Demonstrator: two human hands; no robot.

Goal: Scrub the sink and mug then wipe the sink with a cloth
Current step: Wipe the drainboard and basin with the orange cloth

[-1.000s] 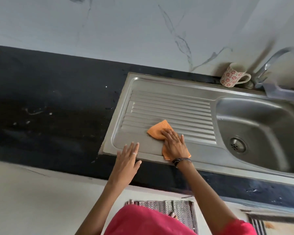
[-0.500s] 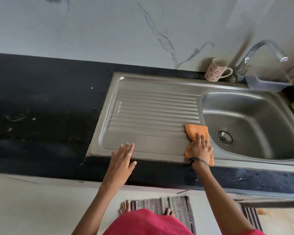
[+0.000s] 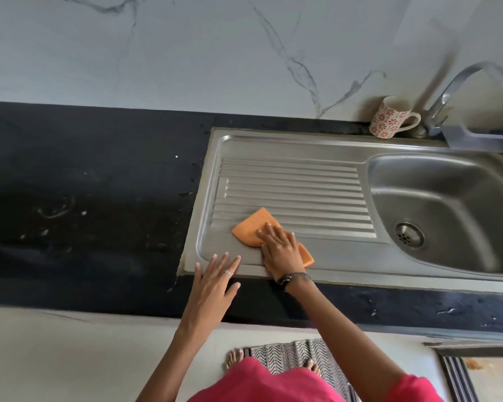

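A steel sink (image 3: 436, 198) with a ribbed drainboard (image 3: 291, 187) is set into a black counter. My right hand (image 3: 279, 250) presses flat on an orange cloth (image 3: 253, 227) at the drainboard's front left, fingers straight. My left hand (image 3: 212, 288) rests flat, fingers spread, on the sink's front rim and the counter edge just left of the right hand. A white mug (image 3: 389, 117) with red flowers stands behind the sink, beside the tap (image 3: 453, 91).
A clear plastic tub (image 3: 476, 137) sits behind the basin at the right. The black counter (image 3: 84, 198) stretches left with pale smears. A marble wall rises behind. A patterned mat (image 3: 291, 358) lies on the floor by my feet.
My right hand slid the orange cloth left, from the drainboard's right end by the basin to its front left. The left hand stayed on the rim.
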